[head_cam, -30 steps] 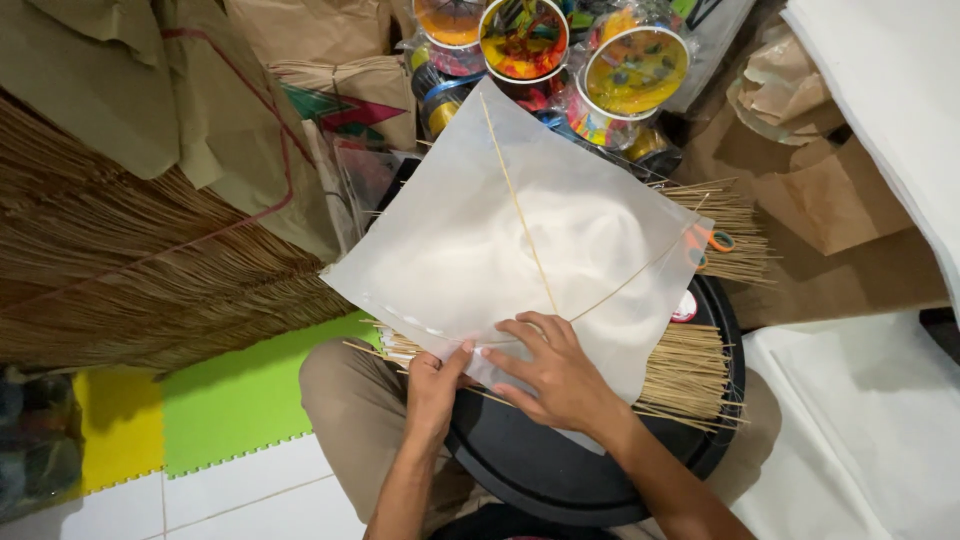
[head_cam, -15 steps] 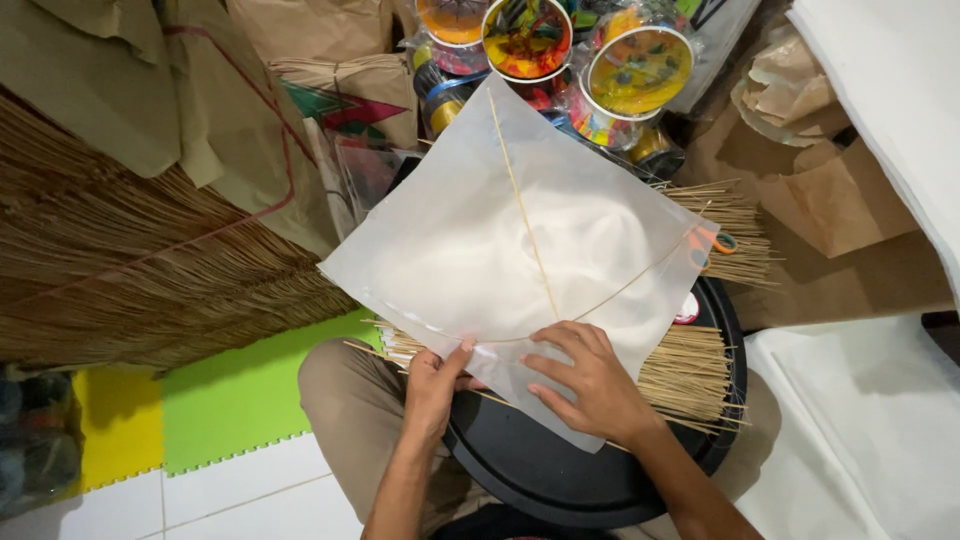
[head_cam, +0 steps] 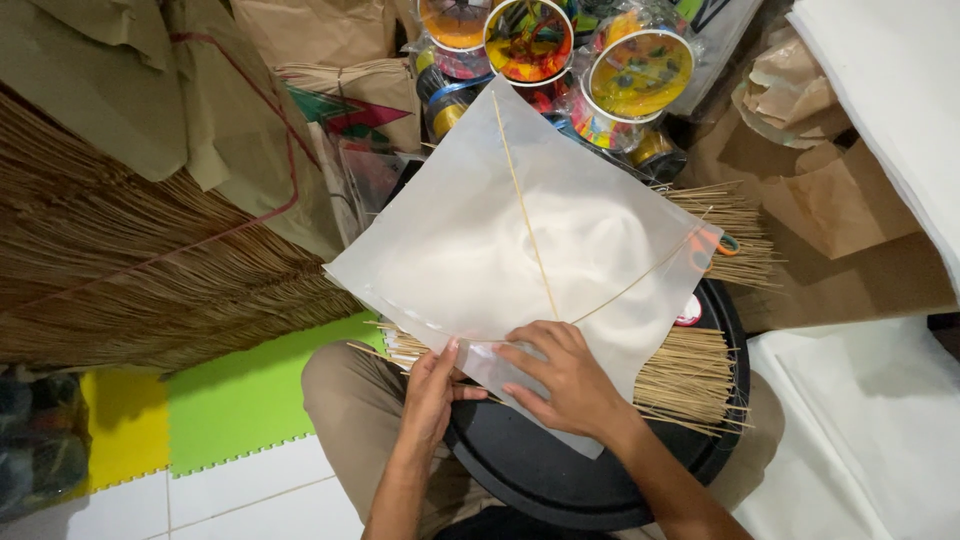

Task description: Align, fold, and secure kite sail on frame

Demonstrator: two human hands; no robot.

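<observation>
Head view looks down on a heap of thin brown sticks [head_cam: 130,270] that fills the frame from 8 to 10 o'clock, its tips fanning toward the middle. Folded brown paper [head_cam: 840,190] piles up at 2 o'clock, and white sheets [head_cam: 880,80] run down the 3 o'clock edge.

At the centre lies a kite of translucent white paper [head_cam: 450,250], set like a diamond with one corner at 12 o'clock, on a round black tray [head_cam: 560,480] across the person's lap. A straight spine stick [head_cam: 520,200] runs from the top corner toward 6 o'clock, and a bowed cross stick [head_cam: 650,270] curves off to the 3 o'clock corner. A bundle of short sticks [head_cam: 690,375] lies under the kite on the tray, poking out past the paper at 4 o'clock.

Colourful spools of string [head_cam: 630,80] crowd the 12 o'clock edge, just beyond the kite's top corner. Green and yellow floor mats [head_cam: 240,395] show at 7 o'clock, the only open floor nearby.

The right hand [head_cam: 570,380] rests flat on the kite's lower corner, fingers spread and slightly bent, pressing the paper beside the sticks' crossing. The left hand [head_cam: 432,390] lies at the paper's lower left edge, fingers straight and together, fingertips touching the folded border; neither hand is closed around anything.
</observation>
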